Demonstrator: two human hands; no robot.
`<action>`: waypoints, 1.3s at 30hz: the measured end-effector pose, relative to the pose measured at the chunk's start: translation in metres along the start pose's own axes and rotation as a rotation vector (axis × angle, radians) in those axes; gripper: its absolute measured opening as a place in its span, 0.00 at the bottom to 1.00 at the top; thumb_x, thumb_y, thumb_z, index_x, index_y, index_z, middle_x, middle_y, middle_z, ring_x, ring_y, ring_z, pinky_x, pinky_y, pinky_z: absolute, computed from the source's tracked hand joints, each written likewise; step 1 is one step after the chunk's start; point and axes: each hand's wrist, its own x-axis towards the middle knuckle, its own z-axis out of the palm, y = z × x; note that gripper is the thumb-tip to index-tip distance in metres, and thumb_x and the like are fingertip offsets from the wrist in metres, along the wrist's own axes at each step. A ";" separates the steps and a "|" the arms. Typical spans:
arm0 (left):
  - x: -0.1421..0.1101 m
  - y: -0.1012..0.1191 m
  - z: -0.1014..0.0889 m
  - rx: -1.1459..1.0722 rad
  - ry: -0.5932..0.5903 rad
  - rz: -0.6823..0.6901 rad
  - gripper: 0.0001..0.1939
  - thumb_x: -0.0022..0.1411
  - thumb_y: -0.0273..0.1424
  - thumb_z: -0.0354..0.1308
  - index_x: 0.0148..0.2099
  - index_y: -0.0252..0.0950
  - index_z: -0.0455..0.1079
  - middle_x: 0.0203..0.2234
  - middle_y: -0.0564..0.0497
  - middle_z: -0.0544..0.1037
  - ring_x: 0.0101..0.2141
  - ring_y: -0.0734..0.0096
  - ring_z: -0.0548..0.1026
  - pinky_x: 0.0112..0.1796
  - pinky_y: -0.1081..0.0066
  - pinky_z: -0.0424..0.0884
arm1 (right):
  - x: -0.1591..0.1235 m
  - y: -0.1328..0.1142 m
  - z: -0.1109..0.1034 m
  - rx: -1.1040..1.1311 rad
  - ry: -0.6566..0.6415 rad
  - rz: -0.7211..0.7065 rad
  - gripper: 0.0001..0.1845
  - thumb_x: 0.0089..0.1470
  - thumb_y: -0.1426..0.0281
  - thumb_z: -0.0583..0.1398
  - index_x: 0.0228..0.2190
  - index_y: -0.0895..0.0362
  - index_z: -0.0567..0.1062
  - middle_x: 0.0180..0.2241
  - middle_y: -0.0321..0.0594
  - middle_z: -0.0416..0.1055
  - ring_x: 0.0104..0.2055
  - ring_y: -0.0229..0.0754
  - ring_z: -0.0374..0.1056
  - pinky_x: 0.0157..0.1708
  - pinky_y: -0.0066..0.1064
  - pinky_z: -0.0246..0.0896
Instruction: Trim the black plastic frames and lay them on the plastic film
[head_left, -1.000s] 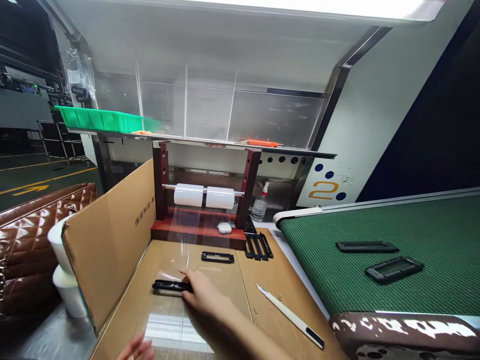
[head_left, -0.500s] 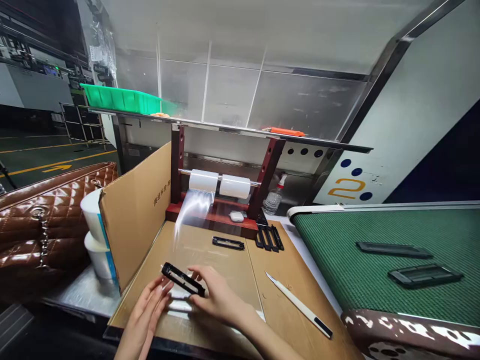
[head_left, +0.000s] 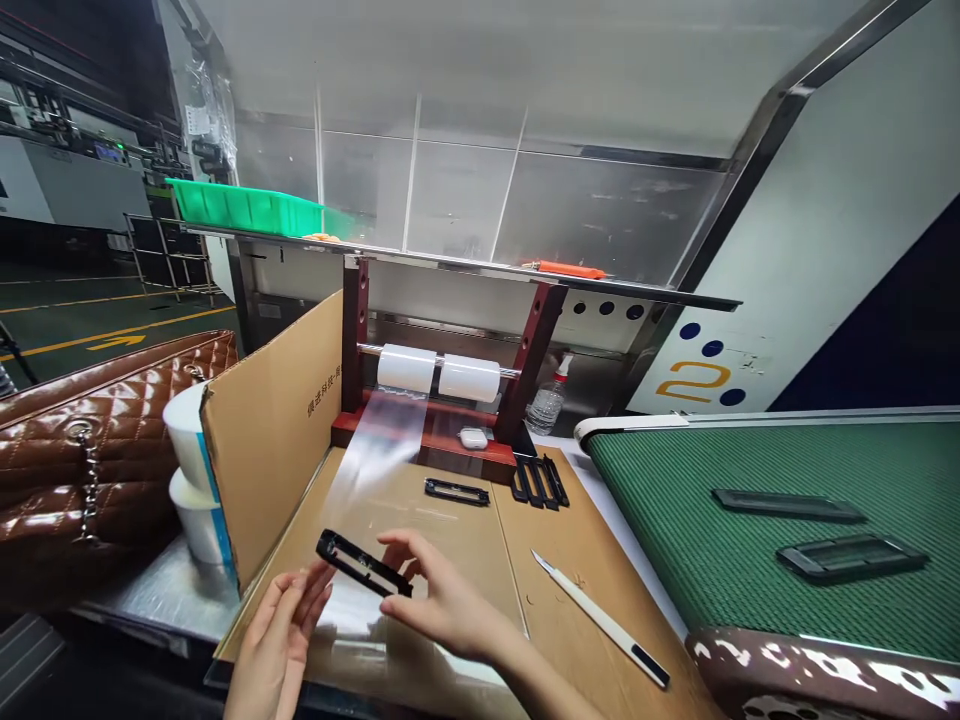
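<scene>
My right hand (head_left: 442,605) grips the right end of a slim black plastic frame (head_left: 364,563) with a long slot, between thumb and fingers. The frame is tilted, its left end higher, above the front of the board. Just below that left end is my left hand (head_left: 281,630), thumb and fingertips pinched together; what they hold, if anything, is not clear. A strip of clear film (head_left: 386,440) runs down from the left white roll (head_left: 406,368) towards the frame and my left hand. Another black frame (head_left: 456,491) lies flat behind my hands.
A white-handled knife (head_left: 600,620) lies on the right, blade pointing away. Several black frames (head_left: 540,482) are lined up by the dark red roll stand (head_left: 529,350). A cardboard panel (head_left: 277,430) stands at left. Two black parts (head_left: 851,555) lie on the green conveyor belt (head_left: 675,500).
The black frame has shifted slightly left and levelled a little. My left hand has moved slightly down, its fingers more closed. The film strip hangs flatter and shows less glare.
</scene>
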 end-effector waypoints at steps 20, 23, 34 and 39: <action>-0.074 -0.006 -0.055 0.060 0.215 -0.022 0.18 0.38 0.40 0.74 0.27 0.36 0.73 0.30 0.52 0.82 0.33 0.65 0.80 0.34 0.77 0.76 | -0.044 -0.022 0.041 -0.260 -0.154 -0.219 0.36 0.50 0.83 0.58 0.56 0.48 0.55 0.49 0.43 0.65 0.50 0.44 0.65 0.48 0.34 0.66; -0.073 -0.005 -0.059 0.055 0.205 -0.047 0.19 0.37 0.40 0.74 0.27 0.35 0.72 0.32 0.49 0.83 0.34 0.62 0.80 0.33 0.75 0.77 | -0.042 -0.023 0.044 -0.266 -0.144 -0.225 0.33 0.51 0.82 0.57 0.56 0.48 0.56 0.49 0.43 0.65 0.50 0.45 0.65 0.47 0.35 0.67; -0.076 -0.010 -0.058 -0.086 0.152 -0.102 0.15 0.46 0.33 0.71 0.38 0.42 0.73 0.35 0.55 0.83 0.35 0.64 0.80 0.35 0.74 0.77 | -0.038 -0.020 0.048 -0.236 -0.169 -0.160 0.30 0.51 0.83 0.58 0.52 0.49 0.59 0.47 0.40 0.66 0.49 0.44 0.64 0.48 0.35 0.65; -0.075 -0.026 -0.063 -0.178 0.138 -0.160 0.16 0.47 0.32 0.69 0.41 0.45 0.74 0.36 0.55 0.83 0.38 0.61 0.80 0.37 0.71 0.77 | -0.040 -0.015 0.047 -0.192 -0.180 -0.077 0.30 0.50 0.82 0.59 0.52 0.49 0.60 0.46 0.39 0.65 0.47 0.42 0.65 0.47 0.33 0.64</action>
